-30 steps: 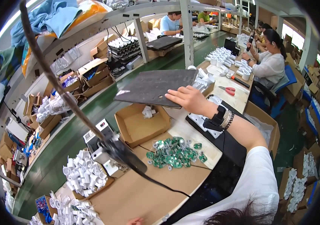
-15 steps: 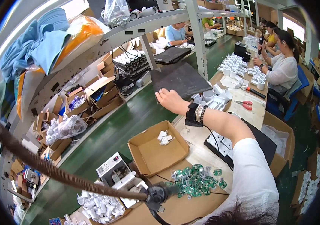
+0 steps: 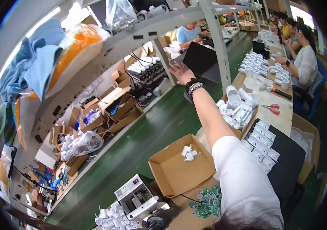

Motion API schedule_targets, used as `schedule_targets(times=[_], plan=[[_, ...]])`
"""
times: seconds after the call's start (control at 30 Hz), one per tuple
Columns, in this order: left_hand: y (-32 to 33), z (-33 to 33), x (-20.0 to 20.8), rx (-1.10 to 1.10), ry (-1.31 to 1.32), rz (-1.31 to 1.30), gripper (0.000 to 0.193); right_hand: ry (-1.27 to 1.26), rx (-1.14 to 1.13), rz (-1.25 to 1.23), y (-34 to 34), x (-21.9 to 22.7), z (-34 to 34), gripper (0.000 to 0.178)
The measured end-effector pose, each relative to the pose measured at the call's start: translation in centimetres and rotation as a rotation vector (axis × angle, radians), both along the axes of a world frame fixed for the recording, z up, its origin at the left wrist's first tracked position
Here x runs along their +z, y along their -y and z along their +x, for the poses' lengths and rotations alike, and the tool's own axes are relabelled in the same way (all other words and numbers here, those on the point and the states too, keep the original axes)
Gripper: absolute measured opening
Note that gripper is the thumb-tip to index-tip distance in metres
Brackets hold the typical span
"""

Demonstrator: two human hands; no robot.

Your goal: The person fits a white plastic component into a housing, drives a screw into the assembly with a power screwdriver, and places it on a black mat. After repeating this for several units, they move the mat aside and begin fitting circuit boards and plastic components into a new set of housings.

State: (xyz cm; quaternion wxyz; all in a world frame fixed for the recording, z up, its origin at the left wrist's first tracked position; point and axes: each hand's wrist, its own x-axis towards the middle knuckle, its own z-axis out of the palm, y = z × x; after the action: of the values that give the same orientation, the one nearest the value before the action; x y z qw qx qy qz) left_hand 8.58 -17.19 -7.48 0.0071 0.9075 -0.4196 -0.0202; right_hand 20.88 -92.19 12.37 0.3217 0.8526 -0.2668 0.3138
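My right hand point(image 3: 181, 73) is stretched far out over the green belt, fingers spread and nothing in them. Just beyond its fingers lies a thin black flat board point(image 3: 201, 58), tilted, over another dark board point(image 3: 211, 73). A gap shows between hand and boards. Under my outstretched arm stands an open cardboard box point(image 3: 178, 184) with a few white plastic pieces point(image 3: 189, 153) inside. Green circuit boards point(image 3: 206, 203) with wires lie heaped beside my sleeve. White plastic parts point(image 3: 262, 143) sit in rows on a black board point(image 3: 290, 153) to the right. My left hand is out of view.
A green conveyor belt point(image 3: 155, 124) runs diagonally, with a metal shelf post point(image 3: 218, 50) beside it. Near me are a small grey machine point(image 3: 132, 193) and white fittings point(image 3: 113, 218). Red-handled pliers point(image 3: 273, 109) lie right. Co-workers sit farther along; one wears a white top point(image 3: 307, 63).
My right hand has let go of the black board and spread its fingers. The board now lies farther away across the belt. The whole view has shifted and turned.
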Motion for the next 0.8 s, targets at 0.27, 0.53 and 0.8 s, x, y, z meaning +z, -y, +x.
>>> schedule_targets(times=[0.27, 0.53, 0.8], plan=[[-0.5, 0.4, -0.8, -0.152, -0.050, -0.118, 0.041, -0.144, -0.145, 0.400, -0.2, -2.6, -8.3, 0.069], [-1.0, -1.2, -0.2, -0.247, -0.059, -0.276, 0.041, -0.227, -0.025, 0.631, -4.2, -1.0, -11.0, 0.060], [-3.8, -5.6, -0.5, -0.251, -0.075, -0.427, 0.040, -0.356, 0.092, 0.694, -8.3, 1.5, -14.1, 0.036]])
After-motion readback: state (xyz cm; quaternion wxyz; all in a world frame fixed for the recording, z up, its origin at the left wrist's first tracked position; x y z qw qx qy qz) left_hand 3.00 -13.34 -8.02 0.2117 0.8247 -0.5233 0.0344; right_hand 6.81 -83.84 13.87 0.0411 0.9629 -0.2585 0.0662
